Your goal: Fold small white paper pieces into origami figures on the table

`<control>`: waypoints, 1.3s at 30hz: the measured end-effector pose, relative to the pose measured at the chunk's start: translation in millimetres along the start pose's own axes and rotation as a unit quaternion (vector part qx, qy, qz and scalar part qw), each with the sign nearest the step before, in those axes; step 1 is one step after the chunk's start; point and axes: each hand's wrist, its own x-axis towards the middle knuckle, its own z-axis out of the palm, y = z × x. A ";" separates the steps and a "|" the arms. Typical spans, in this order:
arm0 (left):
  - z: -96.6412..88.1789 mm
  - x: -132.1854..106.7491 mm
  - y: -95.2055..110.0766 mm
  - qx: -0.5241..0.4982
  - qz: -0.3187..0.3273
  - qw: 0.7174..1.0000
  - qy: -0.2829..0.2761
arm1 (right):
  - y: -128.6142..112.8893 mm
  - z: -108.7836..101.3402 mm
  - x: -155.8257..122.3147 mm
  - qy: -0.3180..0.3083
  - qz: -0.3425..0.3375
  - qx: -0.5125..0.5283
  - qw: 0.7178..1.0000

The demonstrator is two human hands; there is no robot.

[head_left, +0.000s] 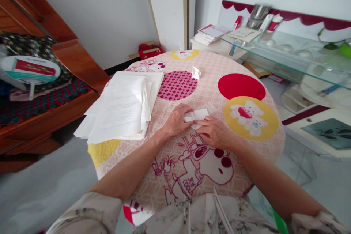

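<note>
Patterned tablecloth (216, 64) | folded paper (201, 114) between left hand (177, 120), right hand (215, 132) | fingers together, gripping its edges

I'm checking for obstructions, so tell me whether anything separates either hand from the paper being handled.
Nothing visible does: the left hand and right hand both touch the folded paper. The paper stack lies aside, left of them.

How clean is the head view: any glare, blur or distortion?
Head view: print on the paper stack is too soft to read; head view: folded paper outline is distinct; head view: glass shelf shows pale sheen; head view: wooden bench looks slanted, stretched leftward.
</note>
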 end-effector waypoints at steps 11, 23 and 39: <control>-8.9 -0.2 -18.9 -0.028 0.010 0.999 -0.038 | 0.8 2.3 -0.5 0.002 0.002 -0.001 1.000; -22.0 0.6 -15.9 -0.047 0.032 0.998 0.014 | 1.1 1.7 0.8 0.002 0.000 0.003 1.000; -6.1 -5.5 -2.0 -0.087 -0.013 0.994 -0.068 | -5.6 6.5 11.1 -0.008 0.037 -0.027 0.999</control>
